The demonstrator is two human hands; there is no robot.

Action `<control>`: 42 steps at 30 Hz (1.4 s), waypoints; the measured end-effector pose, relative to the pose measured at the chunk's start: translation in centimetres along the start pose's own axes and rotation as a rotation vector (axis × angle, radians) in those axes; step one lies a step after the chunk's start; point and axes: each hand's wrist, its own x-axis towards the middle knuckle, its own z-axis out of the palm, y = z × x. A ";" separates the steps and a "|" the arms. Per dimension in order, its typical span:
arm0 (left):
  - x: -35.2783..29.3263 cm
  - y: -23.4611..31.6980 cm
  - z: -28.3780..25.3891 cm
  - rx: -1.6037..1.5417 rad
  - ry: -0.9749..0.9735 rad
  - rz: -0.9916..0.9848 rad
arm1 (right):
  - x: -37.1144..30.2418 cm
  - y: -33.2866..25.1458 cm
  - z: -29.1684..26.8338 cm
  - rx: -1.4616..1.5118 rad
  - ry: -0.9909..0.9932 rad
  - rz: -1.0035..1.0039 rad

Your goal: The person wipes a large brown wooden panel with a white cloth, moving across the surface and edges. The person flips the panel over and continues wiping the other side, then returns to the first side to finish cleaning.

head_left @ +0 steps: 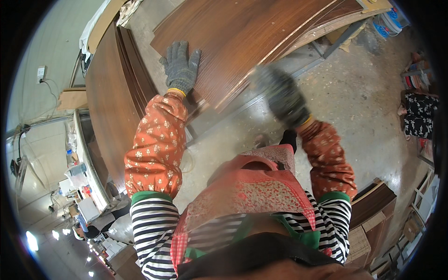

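A brown wood-grain panel [224, 42] lies across a support in front of me. My left hand [181, 67], in a grey knit glove, rests flat near the panel's left corner with its fingers spread. Close to the panel's right edge is my right hand [282, 95], gloved in the same grey. Motion smears its fingers, so I cannot make out whether it holds anything. A pale strip of bare edge [275, 53] runs along the panel's right side.
More brown panels [107, 74] lean at the left. A metal frame [322, 53] supports the work. Brown boards [375, 205] are stacked at the lower right. Blue-and-white round items [389, 23] sit at the upper right. A person in dark patterned clothing [420, 114] is at the far right.
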 end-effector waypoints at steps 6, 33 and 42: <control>-0.1 -0.4 0.2 -0.025 0.002 0.015 | 0.2 3.8 -3.4 -0.348 0.222 0.034; 3.0 24.0 0.0 0.324 -0.309 0.372 | -10.5 17.9 -15.3 0.020 0.308 0.717; -1.4 22.6 1.4 0.242 -0.143 0.520 | -10.2 18.9 -16.1 0.080 0.372 0.638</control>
